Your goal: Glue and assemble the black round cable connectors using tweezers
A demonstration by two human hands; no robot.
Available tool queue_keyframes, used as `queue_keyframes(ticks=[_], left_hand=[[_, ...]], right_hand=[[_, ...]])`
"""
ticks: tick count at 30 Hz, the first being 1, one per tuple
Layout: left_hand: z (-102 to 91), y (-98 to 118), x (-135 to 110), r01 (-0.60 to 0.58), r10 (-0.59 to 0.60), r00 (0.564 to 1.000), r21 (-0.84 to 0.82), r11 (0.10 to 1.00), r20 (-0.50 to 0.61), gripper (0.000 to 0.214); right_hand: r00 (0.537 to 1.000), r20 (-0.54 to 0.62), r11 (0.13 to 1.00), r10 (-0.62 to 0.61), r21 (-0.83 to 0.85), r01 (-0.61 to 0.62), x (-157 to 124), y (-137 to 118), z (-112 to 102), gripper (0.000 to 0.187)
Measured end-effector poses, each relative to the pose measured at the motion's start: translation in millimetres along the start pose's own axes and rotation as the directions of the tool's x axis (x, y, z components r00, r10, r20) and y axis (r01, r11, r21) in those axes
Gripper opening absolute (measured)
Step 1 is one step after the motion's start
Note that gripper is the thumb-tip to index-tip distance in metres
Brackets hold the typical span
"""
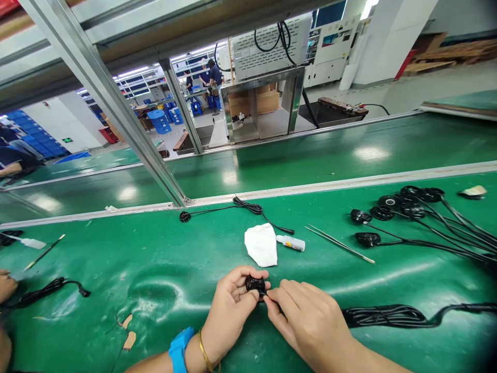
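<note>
My left hand (235, 300) is closed around a small black round part (254, 283), its shiny side facing up. Thumb and fingertips of my right hand (306, 316) pinch at the part's lower right edge; what lies between them is too small to make out. A bundled black cable (386, 316) lies beside my right wrist. Just beyond the hands are a folded white cloth (261, 244) and a small glue-like bottle (293, 243) with a white label. Metal tweezers (341, 243) rest to the right of the bottle.
Several black round parts with cables (407, 204) are heaped at the right. A thin coiled cable (250, 206) lies near the rail. At far left are a co-worker's hand (6, 286) and another cable (42, 292). A metal post (116, 114) rises before a green conveyor belt (279, 160).
</note>
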State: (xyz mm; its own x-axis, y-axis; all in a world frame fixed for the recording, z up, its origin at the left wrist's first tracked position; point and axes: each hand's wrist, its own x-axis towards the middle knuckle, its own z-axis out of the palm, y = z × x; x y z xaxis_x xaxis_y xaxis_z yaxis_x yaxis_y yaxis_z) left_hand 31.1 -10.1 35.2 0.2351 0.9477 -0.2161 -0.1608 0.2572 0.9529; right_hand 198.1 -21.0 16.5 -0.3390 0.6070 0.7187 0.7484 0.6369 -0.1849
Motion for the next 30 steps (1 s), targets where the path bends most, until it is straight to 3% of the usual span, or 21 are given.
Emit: queue_keyframes(ticks=[9, 15, 19, 24, 30], left_hand=[[0.8, -3.4, 3.2, 0.016, -0.015, 1.0, 0.037, 0.999, -0.018, 0.016], [0.1, -3.3, 0.1, 0.017, -0.014, 0.999, 0.084, 0.996, -0.033, 0.015], [-1.9, -3.5, -4.8, -0.026, 0.021, 0.998, 0.093, 0.995, 0.052, 0.033], [-3.0, -7.2, -5.7, -0.046, 0.039, 0.998, 0.148, 0.988, 0.048, 0.038], [-2.2, -10.6, -3.3, 0.001, -0.002, 0.998, 0.022, 1.0, 0.062, 0.039]], right_hand=[[1.0, 0.003, 1.0, 0.005, -0.007, -0.005, -3.4, -2.9, 1.0, 0.025], [0.998, 0.002, 0.998, -0.059, -0.023, 0.059, -0.3, -2.9, -0.6, 0.028], [0.998, -0.027, 0.993, -0.065, -0.096, 0.062, 0.2, -0.6, -0.7, 0.03], [0.998, 0.0, 0.996, -0.067, -0.066, 0.066, -0.9, 1.6, 1.4, 0.029], [0.996, 0.0, 0.996, -0.09, 0.005, 0.09, -3.5, 2.8, 4.9, 0.023]])
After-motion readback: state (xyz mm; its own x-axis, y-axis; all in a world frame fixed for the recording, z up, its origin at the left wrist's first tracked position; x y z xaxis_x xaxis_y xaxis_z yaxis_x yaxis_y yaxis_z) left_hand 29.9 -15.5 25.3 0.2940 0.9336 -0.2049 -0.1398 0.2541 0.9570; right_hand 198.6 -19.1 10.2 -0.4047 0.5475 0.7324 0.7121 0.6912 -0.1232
